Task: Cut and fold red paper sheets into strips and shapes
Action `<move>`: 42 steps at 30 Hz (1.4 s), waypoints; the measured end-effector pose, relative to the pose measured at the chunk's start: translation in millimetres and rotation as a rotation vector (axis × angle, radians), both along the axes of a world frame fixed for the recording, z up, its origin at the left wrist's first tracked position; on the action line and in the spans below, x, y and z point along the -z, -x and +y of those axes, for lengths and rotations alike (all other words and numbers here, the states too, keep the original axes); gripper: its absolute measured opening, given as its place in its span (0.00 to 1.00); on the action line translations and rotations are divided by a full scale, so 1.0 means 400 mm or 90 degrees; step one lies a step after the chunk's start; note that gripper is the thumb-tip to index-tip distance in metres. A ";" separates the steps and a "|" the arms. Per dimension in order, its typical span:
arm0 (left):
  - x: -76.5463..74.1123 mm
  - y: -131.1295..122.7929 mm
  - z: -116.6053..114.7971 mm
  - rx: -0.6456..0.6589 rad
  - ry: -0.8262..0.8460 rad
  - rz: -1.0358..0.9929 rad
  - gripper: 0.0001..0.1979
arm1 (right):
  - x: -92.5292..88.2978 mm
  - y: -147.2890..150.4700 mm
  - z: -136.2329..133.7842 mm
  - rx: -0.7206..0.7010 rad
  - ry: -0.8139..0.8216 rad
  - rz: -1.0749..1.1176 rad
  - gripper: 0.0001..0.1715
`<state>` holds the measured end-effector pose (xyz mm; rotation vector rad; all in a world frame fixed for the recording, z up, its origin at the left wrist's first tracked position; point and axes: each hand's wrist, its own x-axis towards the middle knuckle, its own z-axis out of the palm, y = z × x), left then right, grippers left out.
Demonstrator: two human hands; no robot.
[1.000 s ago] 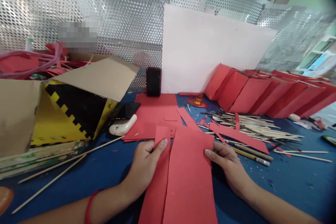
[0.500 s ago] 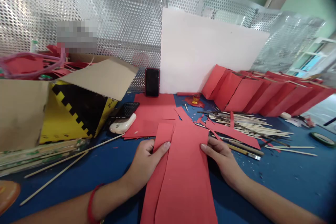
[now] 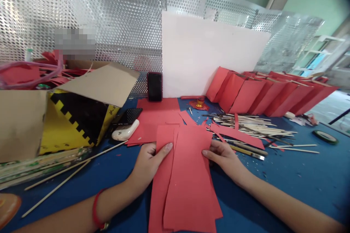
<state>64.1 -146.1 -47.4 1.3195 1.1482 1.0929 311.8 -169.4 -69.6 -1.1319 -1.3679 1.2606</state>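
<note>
Head camera view is showing a person working at a blue table (image 3: 287, 178) with both bare hands. Several long red paper strips (image 3: 187, 193) are lying on the table in front of the person, overlapping each other and running from near to far. Their edges are cut a little unevenly, and the paper is looking thin and matt. The left hand (image 3: 149, 164) is open and is resting on the left side of the strips, with its thumb (image 3: 166, 148) lying across the paper. The right hand (image 3: 225, 160) is also open, and its fingers (image 3: 209, 154) are touching the right edge of the strips. Neither hand is closed. Just beyond the strips, a flat red paper sheet (image 3: 155, 120) is lying on the table, and a black phone (image 3: 154, 86) is standing at its far edge. On the left side, a yellow and black cardboard box (image 3: 73, 123) is lying on its side. On the far right, folded red paper pieces (image 3: 246, 94) are leaning in a row, and many thin wooden sticks (image 3: 254, 128) are lying in front of them.
</note>
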 end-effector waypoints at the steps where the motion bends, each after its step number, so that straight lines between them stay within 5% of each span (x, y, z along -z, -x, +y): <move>1: 0.001 -0.001 0.001 0.013 0.033 -0.039 0.22 | 0.006 -0.002 0.003 0.003 0.004 0.007 0.23; 8: -0.012 -0.003 0.001 0.080 0.198 -0.226 0.23 | 0.002 -0.005 0.005 -0.010 0.033 0.035 0.25; 22: -0.010 -0.002 0.003 0.021 -0.007 -0.033 0.16 | -0.029 -0.006 -0.006 0.046 0.078 0.027 0.22; 30: -0.019 -0.001 -0.016 0.000 -0.149 0.086 0.11 | -0.043 0.025 -0.027 -0.073 0.044 0.055 0.21; 33: -0.022 0.000 -0.028 -0.008 -0.194 0.127 0.09 | -0.035 0.020 -0.025 -0.052 0.034 0.010 0.20; 42: -0.033 0.001 -0.013 -0.058 -0.138 0.066 0.10 | -0.037 -0.001 -0.014 -0.004 0.048 0.055 0.23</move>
